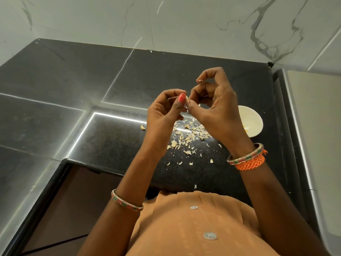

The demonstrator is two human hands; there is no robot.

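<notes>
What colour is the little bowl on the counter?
The bowl is white, shown best in the head view.

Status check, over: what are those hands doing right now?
Left hand and right hand both pinching a small pale clove, held above the counter. Peel scraps piled beneath. White bowl off to the right, nothing blocking.

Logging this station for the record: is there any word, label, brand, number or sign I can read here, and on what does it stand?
None: nothing in the head view can be read as text.
The white bowl, black countertop, wall tiles and bangles bear no lettering.
The shirt buttons show only a pattern, too small to make out.
The clove, pinched by the left hand and right hand, and the peels are unmarked.
</notes>
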